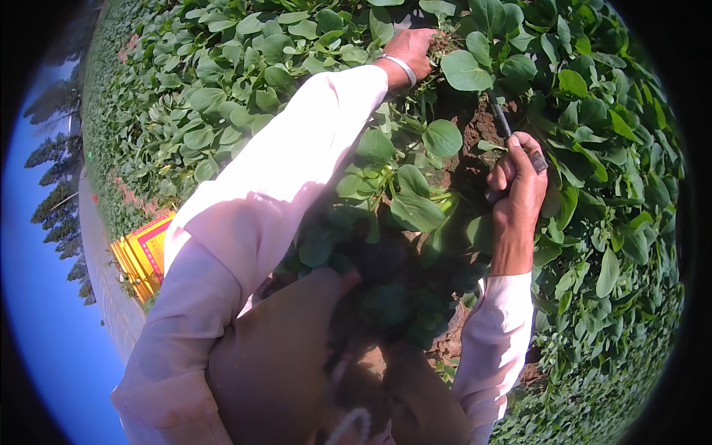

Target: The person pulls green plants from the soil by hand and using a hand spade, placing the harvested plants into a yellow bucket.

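My left hand [410, 53], with a silver bangle [401, 69] at its wrist, reaches far ahead among the leaves. Its fingers are closed around a clump of thin plant stems [443, 44], partly hidden by foliage. Nearer and to the right, my right hand [519, 174] is wrapped around a hand tool with a narrow dark metal shaft [500, 115]. A dark handle end pokes out beside the fingers. The shaft points away from me under broad leaves [467, 70], which hide its tip. Brown soil [478, 137] shows between the two hands.
Leafy green plants [608, 185] grow densely on all sides. Low plants [415, 204] stand between my forearms. At the left are a stack of yellow-and-red crates or boxes [148, 248], a pale path [107, 245] and trees [55, 178]. My shadow darkens the ground close to me.
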